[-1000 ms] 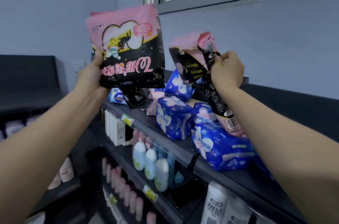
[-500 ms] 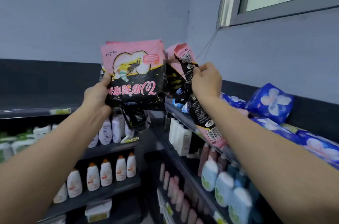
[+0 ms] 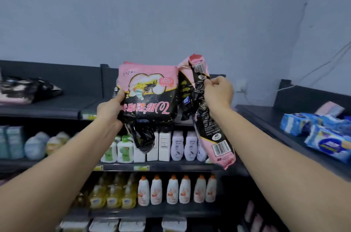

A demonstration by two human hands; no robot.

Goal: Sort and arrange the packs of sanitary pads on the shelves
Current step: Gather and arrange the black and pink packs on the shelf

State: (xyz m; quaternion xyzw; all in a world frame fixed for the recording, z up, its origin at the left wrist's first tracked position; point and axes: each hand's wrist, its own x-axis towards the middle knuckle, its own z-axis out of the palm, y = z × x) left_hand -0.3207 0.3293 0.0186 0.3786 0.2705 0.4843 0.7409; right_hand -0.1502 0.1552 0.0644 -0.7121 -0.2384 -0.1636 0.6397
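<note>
The left hand [image 3: 109, 111] grips a pink pack [image 3: 148, 98] at its side, fingers curled round it, just in front of the top shelf [image 3: 62, 107]. The right hand [image 3: 218, 93] pinches a second pack [image 3: 218, 142] beside it, barcode side toward the camera. Both are raised to the shelf's height, probably to be laid there near the dark pack [image 3: 24, 89] at its left end. Blue packs [image 3: 326, 142] lie well right of this shelf.

Two held packs [image 3: 148, 96] [image 3: 207, 115] side by side before the top shelf [image 3: 57, 108]; more packs [image 3: 322, 136] lie on the right shelf [image 3: 266, 117].
</note>
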